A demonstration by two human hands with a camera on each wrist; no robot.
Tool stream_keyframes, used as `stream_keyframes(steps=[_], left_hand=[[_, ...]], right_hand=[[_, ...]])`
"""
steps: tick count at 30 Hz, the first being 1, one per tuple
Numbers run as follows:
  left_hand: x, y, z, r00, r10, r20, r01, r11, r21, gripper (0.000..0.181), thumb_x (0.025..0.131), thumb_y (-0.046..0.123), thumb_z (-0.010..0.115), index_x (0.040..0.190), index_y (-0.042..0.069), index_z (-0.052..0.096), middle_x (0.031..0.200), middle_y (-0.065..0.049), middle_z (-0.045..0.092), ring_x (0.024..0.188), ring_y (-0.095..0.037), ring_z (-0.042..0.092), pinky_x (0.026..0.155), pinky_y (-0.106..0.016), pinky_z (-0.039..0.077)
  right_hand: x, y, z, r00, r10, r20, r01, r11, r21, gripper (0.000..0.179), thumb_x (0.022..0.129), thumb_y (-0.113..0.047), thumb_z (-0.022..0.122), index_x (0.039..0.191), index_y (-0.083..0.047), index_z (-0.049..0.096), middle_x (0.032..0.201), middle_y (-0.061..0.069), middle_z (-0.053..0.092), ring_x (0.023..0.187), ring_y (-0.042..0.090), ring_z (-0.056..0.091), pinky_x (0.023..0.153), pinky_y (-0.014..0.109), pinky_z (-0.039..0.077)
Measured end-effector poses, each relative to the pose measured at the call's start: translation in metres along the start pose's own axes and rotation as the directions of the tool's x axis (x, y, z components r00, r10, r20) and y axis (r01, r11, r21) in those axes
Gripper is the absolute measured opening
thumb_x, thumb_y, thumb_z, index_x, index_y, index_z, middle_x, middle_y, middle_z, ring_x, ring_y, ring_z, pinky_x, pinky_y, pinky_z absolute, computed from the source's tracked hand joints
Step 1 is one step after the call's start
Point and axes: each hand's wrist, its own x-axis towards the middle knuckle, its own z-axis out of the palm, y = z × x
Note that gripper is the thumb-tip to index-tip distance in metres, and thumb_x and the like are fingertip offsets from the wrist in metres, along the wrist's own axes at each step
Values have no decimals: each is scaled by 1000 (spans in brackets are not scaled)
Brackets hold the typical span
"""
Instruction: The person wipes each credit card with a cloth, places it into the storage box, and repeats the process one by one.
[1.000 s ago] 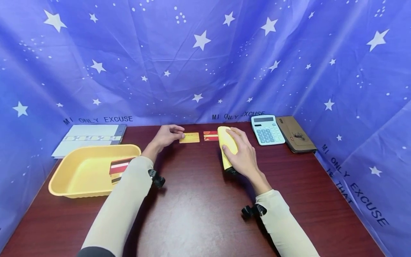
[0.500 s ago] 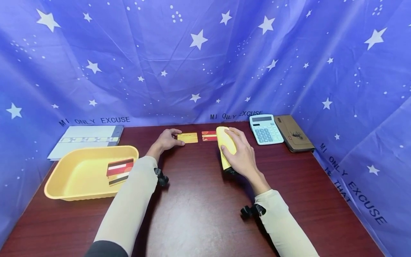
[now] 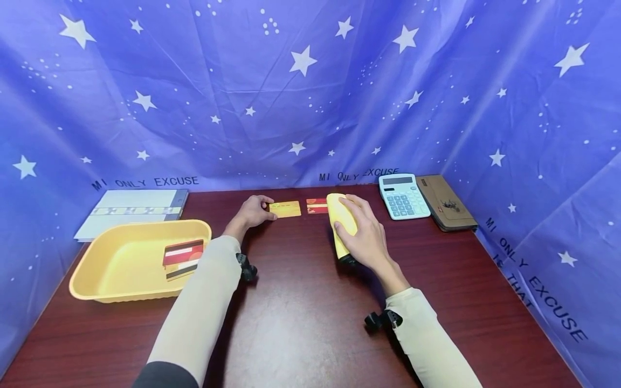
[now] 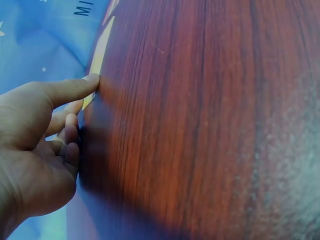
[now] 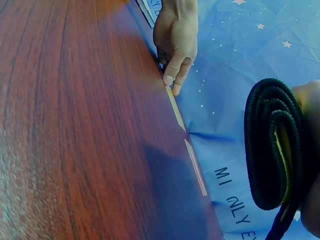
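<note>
My left hand [image 3: 254,210] is at the back of the table, its thumb and index finger pinching the left end of a yellow bank card [image 3: 285,209]. In the left wrist view the thumb [image 4: 90,80] lies at the card's near edge, with the other fingers curled behind. My right hand [image 3: 365,229] grips a folded cloth [image 3: 339,218], yellow outside with a black edge. The right wrist view shows its black folded layers [image 5: 272,145]. Just left of the cloth lies a red card [image 3: 316,206], its right end hidden behind it.
A yellow plastic basin [image 3: 116,264] stands at the left, with a red card [image 3: 183,252] and a yellow one inside, partly behind the left sleeve. Behind it is a white-and-grey box [image 3: 136,207]. A calculator [image 3: 405,199] and a brown wallet [image 3: 446,202] lie at back right. A starry curtain surrounds the table.
My left hand has shifted slightly, its thumb moving from on top of the yellow card to its near corner. My right hand and the cloth have hardly moved.
</note>
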Motion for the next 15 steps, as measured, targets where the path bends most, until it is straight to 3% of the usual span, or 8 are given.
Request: stream_keyframes(steps=[5, 11, 15], left_hand=[[-3, 1, 1, 1000, 5, -12, -5, 1000, 9, 54, 88, 12, 79, 137, 1, 60, 114, -13, 50, 109, -28, 46, 102, -39, 43], [-5, -1, 5, 996, 37, -80, -37, 999, 5, 54, 85, 8, 79, 134, 1, 58, 131, -20, 52, 123, -33, 47, 116, -45, 40], [-5, 0, 11, 990, 64, -130, -63, 998, 6, 54, 84, 5, 81, 131, 3, 54, 126, -19, 61, 115, -32, 56, 111, -45, 45]], right_hand=[[0, 0, 0, 1000, -8, -1, 8, 1000, 3, 57, 88, -26, 74, 143, -22, 61, 149, 0, 56, 118, 30, 67, 70, 51, 58], [0, 0, 1, 1000, -12, -3, 12, 1000, 4, 57, 87, -26, 74, 143, -21, 61, 149, 1, 56, 117, 31, 67, 69, 51, 57], [0, 1, 0, 1000, -14, -4, 14, 1000, -3, 57, 87, -25, 74, 143, -21, 61, 149, 2, 56, 117, 30, 67, 68, 51, 57]])
